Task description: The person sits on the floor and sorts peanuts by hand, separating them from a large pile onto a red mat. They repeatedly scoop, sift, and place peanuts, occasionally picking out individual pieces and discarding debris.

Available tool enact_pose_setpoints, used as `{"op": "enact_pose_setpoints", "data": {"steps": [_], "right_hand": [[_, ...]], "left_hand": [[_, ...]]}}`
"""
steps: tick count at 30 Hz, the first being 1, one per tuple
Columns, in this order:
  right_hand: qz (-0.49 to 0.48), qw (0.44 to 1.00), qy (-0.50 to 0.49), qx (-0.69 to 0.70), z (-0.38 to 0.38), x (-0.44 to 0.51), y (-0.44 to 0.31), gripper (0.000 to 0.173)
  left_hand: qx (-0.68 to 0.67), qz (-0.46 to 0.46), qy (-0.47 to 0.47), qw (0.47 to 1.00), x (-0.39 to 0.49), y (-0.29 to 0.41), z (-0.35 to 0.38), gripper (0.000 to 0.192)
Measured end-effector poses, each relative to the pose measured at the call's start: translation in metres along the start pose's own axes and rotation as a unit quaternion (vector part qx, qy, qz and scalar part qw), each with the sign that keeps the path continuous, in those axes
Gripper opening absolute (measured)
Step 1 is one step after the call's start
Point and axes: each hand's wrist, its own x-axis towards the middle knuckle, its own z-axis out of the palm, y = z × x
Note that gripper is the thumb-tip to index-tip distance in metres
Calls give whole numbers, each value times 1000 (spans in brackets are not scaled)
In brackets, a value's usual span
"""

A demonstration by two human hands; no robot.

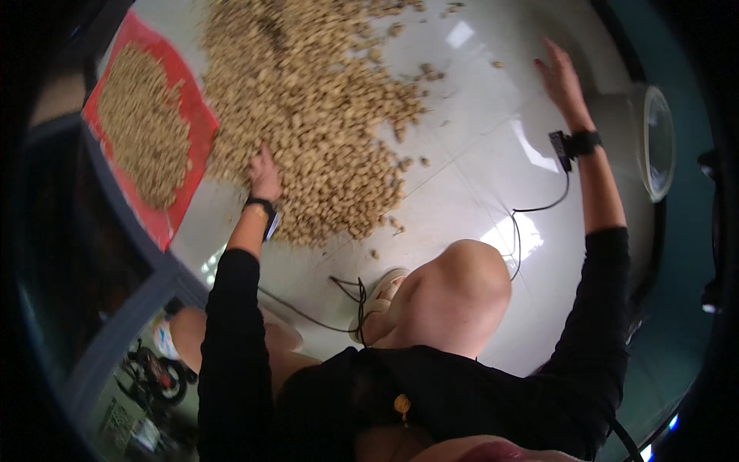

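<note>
A wide pile of what look like unshelled peanuts (323,127) is spread over the pale tiled floor before me. My left hand (265,178) rests at the pile's near left side, fingers reaching among the nuts and somewhat blurred; I see nothing gripped in it. Off to the right, my right hand (561,84) hangs over bare floor with its fingers apart, holding nothing. A single stray nut (497,64) lies left of that hand. To the left of the pile, a red sheet (199,136) bears another heap of similar nuts (144,127).
A translucent plastic bucket (658,144) lies or leans at the right, beside my right forearm. A thin black cable (518,242) runs from the device (560,151) on my right wrist. Another cable (306,316) crosses near my shoe (384,294). A grey frame (124,329) edges the left.
</note>
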Motion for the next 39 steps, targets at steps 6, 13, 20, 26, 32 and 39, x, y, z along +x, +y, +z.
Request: {"op": "enact_pose_setpoints", "data": {"steps": [6, 13, 20, 26, 32, 39], "right_hand": [[146, 926, -1, -348, 161, 28, 55, 41], [23, 990, -129, 41, 252, 10, -17, 30], [71, 973, -221, -2, 359, -34, -130, 61], [75, 966, -230, -93, 394, -78, -170, 74], [204, 924, -253, 202, 391, -103, -219, 69], [283, 837, -221, 413, 371, -112, -258, 29]], "left_hand": [[-42, -29, 11, 999, -11, 8, -6, 100], [-18, -36, -23, 999, -14, 13, -17, 98], [-156, -27, 16, 987, -24, 19, -30, 102], [-312, 16, -53, 948, -21, 41, -72, 116], [-283, 79, -40, 955, -21, 62, -85, 110], [-580, 166, -39, 797, -5, 78, -60, 97]]}}
